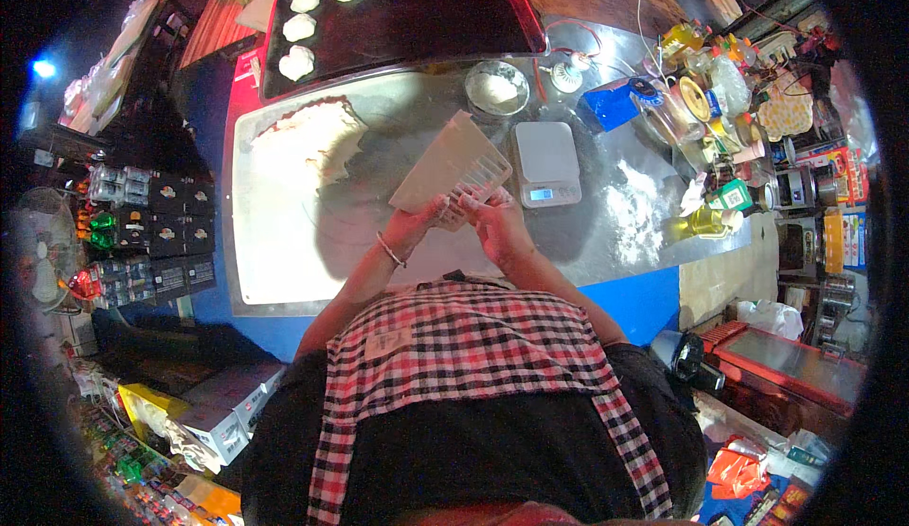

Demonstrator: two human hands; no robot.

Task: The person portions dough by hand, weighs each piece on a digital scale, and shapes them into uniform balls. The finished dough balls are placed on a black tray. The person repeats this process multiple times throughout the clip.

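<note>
A flat, beige dough scraper (444,160) with a row of slots or ribs is held over the metal worktable (454,252). My left hand (425,219) grips its lower left edge, and a bracelet circles that wrist. On the slotted right side, the fingers of my right hand (495,222) close around it. Both hands look dusted with flour. A digital kitchen scale (547,160) stands just right of the scraper with its display lit. Beyond the scraper is a metal bowl (522,100) with white flour inside. To the left, a ragged sheet of dough (312,139) lies in glaring light.
A black baking tray (412,18) at the back carries several white dough pieces (297,63). Loose flour (633,213) is spread at the right, near an oil bottle (699,224). A blue box (607,105), a light bulb (566,77) with cord, and crowded jars (692,96) occupy the far right.
</note>
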